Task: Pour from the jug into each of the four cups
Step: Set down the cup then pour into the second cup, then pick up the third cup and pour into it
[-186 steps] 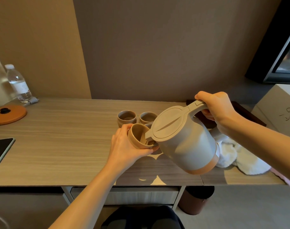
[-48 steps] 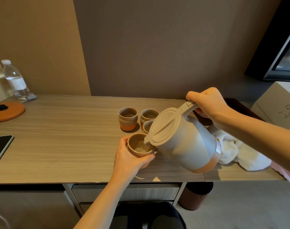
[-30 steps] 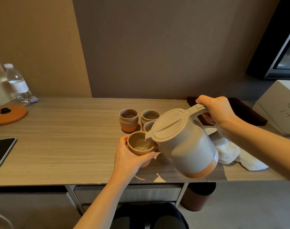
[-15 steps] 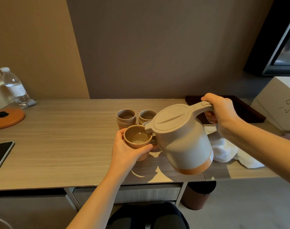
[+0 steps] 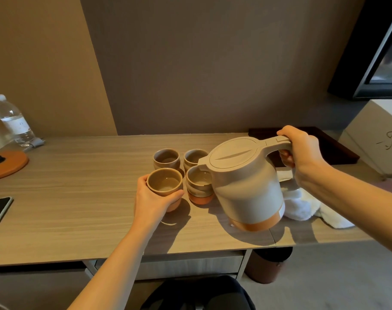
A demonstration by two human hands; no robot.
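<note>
L hand grips front-left cup; R hand grips jug handle

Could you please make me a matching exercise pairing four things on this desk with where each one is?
1 jug
2 front-left cup
3 water bottle
4 white towel

A far left end of the desk
B gripped by the left hand
C handle gripped by the right hand
D lying right of the jug

Pairs: 1-C, 2-B, 3-A, 4-D.
</note>
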